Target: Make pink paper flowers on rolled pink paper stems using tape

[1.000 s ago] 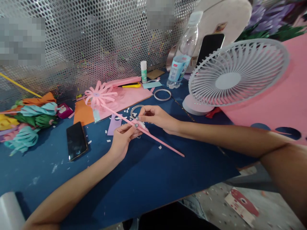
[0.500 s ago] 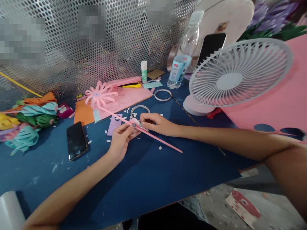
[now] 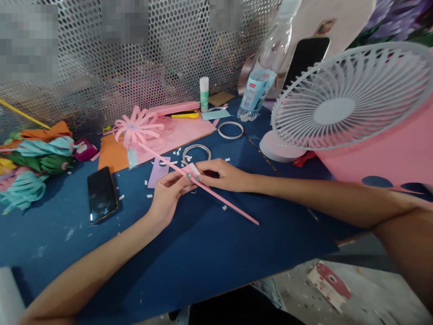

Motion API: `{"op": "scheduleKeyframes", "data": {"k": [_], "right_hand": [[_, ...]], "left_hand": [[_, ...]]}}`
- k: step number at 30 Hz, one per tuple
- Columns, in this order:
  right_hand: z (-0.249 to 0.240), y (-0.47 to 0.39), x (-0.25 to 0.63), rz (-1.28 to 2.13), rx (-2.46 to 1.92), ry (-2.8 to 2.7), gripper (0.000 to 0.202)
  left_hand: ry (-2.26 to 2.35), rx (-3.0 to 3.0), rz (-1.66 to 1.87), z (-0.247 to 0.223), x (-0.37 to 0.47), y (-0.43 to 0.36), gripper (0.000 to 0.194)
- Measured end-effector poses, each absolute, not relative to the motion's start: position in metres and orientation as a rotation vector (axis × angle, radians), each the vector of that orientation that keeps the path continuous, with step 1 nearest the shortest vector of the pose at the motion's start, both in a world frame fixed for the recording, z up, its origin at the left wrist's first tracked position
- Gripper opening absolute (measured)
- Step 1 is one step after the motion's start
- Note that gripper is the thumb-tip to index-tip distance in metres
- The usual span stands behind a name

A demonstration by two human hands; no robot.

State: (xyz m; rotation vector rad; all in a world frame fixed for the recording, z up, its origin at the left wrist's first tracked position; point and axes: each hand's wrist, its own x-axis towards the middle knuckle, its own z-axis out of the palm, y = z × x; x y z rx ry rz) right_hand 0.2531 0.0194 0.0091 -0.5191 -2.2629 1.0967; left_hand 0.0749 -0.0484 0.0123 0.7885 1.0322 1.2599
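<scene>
A long pink stick runs diagonally over the blue table, its upper end at a pink paper-strip flower. My left hand pinches the stick near its middle. Close beside it, my right hand has its fingertips closed at the same spot, against the stick. A small white piece stands up between the fingertips of both hands. Just behind the hands lies a roll of tape, with a purple paper piece to its left.
A black phone and colourful paper flowers lie at left. Behind are a glue stick, a yellow cutter and a ring. A bottle and a fan stand at right. White scraps surround the hands.
The camera view has shifted slightly, so the phone and fan sit differently in the picture. Both hands keep their hold, and the stick's lower end points slightly further down.
</scene>
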Motion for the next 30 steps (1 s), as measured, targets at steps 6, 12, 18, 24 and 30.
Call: {"op": "scheduleKeyframes", "data": {"k": [6, 12, 18, 24, 30], "right_hand": [[0.008, 0.021, 0.255, 1.052, -0.407, -2.293, 0.028], [0.006, 0.020, 0.253, 1.009, -0.501, -2.271, 0.034], [0.016, 0.021, 0.245, 1.087, -0.522, -2.148, 0.040], [0.017, 0.022, 0.243, 1.050, -0.624, -2.123, 0.047], [0.015, 0.022, 0.250, 0.838, -0.757, -2.114, 0.044]], "left_hand": [[1.037, 0.785, 1.204, 0.015, 0.074, -0.047, 0.024], [1.039, 0.800, 1.178, 0.017, 0.073, -0.047, 0.023], [1.040, 0.875, 1.118, 0.019, 0.077, -0.047, 0.022], [1.049, 0.868, 1.104, 0.020, 0.079, -0.048, 0.021], [1.020, 0.813, 1.166, 0.018, 0.077, -0.047, 0.024]]}}
